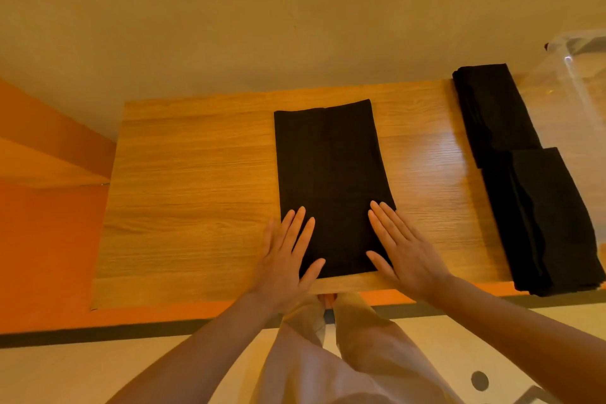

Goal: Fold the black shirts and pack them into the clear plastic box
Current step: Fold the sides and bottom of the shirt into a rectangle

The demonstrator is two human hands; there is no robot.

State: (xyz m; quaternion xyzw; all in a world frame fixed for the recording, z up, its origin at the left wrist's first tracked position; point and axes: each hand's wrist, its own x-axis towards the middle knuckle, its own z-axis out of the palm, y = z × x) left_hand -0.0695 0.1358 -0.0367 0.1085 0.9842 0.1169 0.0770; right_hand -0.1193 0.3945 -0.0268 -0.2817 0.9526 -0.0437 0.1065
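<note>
A black shirt (331, 174) lies on the wooden table (196, 190), folded into a long narrow strip running away from me. My left hand (285, 252) rests flat on its near left corner with straight fingers. My right hand (400, 246) lies flat on its near right corner, fingers spread. Two more black shirts sit folded at the table's right end, one at the back (492, 108) and one nearer (551, 223). The clear plastic box (583, 75) stands at the far right, partly cut off by the frame edge.
The table's near edge runs just under my wrists. An orange surface (42, 239) lies to the left of and below the table. A pale wall (262, 26) rises behind it. My legs in light trousers (328, 354) are below the table edge.
</note>
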